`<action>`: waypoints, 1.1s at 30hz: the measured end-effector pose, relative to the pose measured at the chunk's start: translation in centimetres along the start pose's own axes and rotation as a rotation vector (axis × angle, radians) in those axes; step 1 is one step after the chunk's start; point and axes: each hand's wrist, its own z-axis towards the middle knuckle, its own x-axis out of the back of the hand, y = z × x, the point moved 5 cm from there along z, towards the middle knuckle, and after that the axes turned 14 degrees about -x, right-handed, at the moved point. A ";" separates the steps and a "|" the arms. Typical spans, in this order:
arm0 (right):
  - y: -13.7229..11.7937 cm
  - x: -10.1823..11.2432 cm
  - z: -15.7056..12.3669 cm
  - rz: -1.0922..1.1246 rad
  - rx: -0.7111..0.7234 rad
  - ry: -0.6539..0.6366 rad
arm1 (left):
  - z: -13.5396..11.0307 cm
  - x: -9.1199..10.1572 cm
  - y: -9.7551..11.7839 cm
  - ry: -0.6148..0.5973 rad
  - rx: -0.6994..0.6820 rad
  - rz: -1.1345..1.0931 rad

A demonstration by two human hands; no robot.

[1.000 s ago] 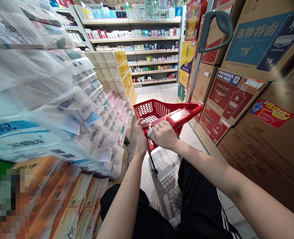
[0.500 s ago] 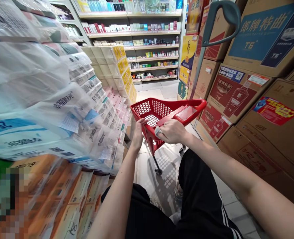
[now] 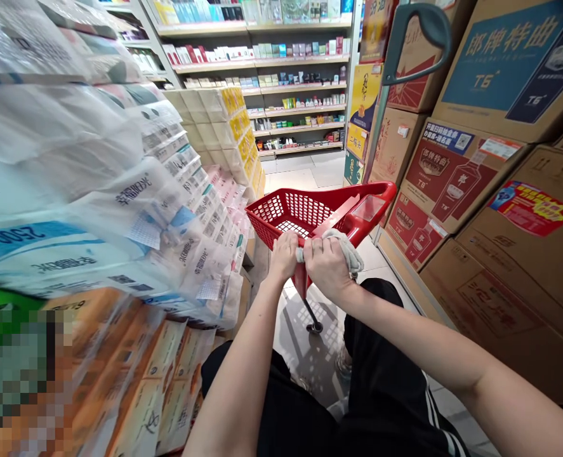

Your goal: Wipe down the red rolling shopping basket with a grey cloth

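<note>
A red plastic shopping cart stands in front of me, turned at an angle, and its basket looks bare inside. My left hand is closed over the cart's near rim, fingers bent over the edge. Right beside it, my right hand is closed around a pale grey cloth, pressing it to the same rim. Some cloth pokes out between the two hands and more bulges to the right. The cart's handle panel lies beyond my right hand. My fingertips are partly hidden behind the rim.
Stacked cartons line the right side, with a grey loop handle on a pole in front of them. Plastic-wrapped packs pile up on the left. Shelves of small goods stand at the back. Tiled floor runs between.
My left hand has moved right along the rim and closed over it, next to my right hand. More of the cloth now shows. The cart has turned slightly.
</note>
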 end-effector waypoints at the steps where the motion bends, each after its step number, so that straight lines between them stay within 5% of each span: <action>1: -0.1 -0.1 0.7 -0.004 0.008 -0.057 | 0.1 0.0 0.0 -0.009 -0.018 -0.001; 6: 1.6 -0.7 4.6 0.020 0.010 -0.396 | 0.5 -0.5 0.1 -0.040 -0.063 0.059; 9: 2.9 -1.2 5.7 -0.003 -0.033 -0.479 | 0.5 -1.1 0.3 -0.056 -0.084 0.076; 19: 6.1 0.5 2.1 -0.022 0.060 -0.093 | 1.0 -2.2 1.8 -0.051 -0.180 0.131; 27: 8.8 -2.0 4.8 -0.117 -0.072 -0.317 | 1.5 -3.4 3.0 -0.111 -0.221 0.054; 33: 7.3 -2.9 2.6 -0.087 -0.018 -0.128 | 1.8 -3.7 3.1 -0.111 -0.236 0.087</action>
